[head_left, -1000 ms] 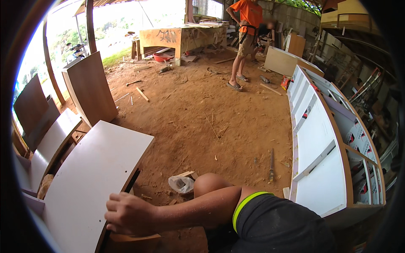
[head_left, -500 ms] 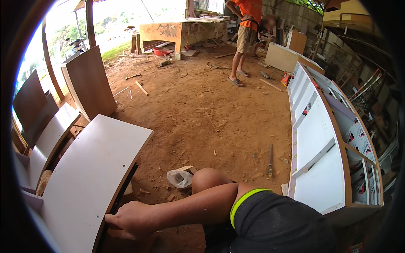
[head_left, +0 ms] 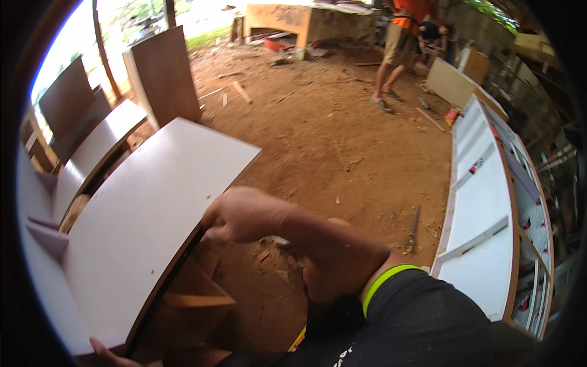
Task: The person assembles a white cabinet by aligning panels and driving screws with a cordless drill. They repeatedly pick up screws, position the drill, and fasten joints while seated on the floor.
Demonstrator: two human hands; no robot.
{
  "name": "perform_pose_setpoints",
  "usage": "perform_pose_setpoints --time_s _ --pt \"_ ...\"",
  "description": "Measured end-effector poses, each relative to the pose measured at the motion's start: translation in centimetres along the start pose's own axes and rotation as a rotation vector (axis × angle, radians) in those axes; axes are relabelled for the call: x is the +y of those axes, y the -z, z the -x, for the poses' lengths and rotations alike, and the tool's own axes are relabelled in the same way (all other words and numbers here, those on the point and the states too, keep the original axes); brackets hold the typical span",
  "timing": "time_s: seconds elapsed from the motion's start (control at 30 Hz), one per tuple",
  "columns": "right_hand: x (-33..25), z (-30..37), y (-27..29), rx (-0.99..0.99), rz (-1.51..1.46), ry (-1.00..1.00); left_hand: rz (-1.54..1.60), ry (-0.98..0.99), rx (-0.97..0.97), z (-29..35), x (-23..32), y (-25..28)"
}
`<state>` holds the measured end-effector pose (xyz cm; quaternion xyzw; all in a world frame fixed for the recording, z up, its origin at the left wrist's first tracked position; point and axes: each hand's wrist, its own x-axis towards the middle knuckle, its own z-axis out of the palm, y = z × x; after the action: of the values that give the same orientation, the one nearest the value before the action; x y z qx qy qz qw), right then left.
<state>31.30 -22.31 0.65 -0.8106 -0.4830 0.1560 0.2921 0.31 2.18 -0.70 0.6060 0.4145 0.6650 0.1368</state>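
At the bottom left edge of the frame, the fingertips of the left hand (head_left: 110, 355) touch the near corner of the white laminated panel (head_left: 140, 220); only the fingers show, so I cannot tell if this hand grips or only rests there. The panel fills the lower left and the centre left of the frame, and it lies flat on a brown wooden frame (head_left: 192, 300) which is seen under its right edge. The right hand (head_left: 241, 214) is in the centre of the frame, with the arm coming from the lower right in a black sleeve with a yellow-green band (head_left: 382, 284). Its fingers are curled over the right edge of the panel and grasp it.

On the right side lies a long white shelf unit (head_left: 489, 208) on the dirt floor (head_left: 342, 140). A metal tool (head_left: 413, 229) lies on the ground just beside it. At the upper left, brown boards (head_left: 165, 73) stand upright. At the top, another person in an orange shirt (head_left: 403, 37) stands near a wooden workbench (head_left: 306, 18).
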Motion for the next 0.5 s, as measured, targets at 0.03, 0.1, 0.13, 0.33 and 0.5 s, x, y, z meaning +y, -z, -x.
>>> perform_pose_setpoints --time_s 0.03,0.1,0.13,0.33,0.5 --pt "0.5 -0.2 0.3 0.003 -0.01 -0.022 -0.048 0.013 -0.004 -0.2 0.0 0.4" --pt "1.7 -0.4 1.1 -0.007 -0.072 -0.031 -0.372 0.151 0.118 0.5 0.0 1.1" --pt "2.2 -0.6 1.5 -0.005 -0.096 -0.05 -0.344 0.09 0.121 0.6 0.2 1.3" --pt "5.5 -0.9 3.3 0.055 -0.255 -0.239 -0.177 0.071 0.152 1.2 1.6 0.5" --pt "7.9 -0.7 4.7 0.089 -0.265 -0.312 -0.155 0.126 0.153 1.2 1.6 0.5"
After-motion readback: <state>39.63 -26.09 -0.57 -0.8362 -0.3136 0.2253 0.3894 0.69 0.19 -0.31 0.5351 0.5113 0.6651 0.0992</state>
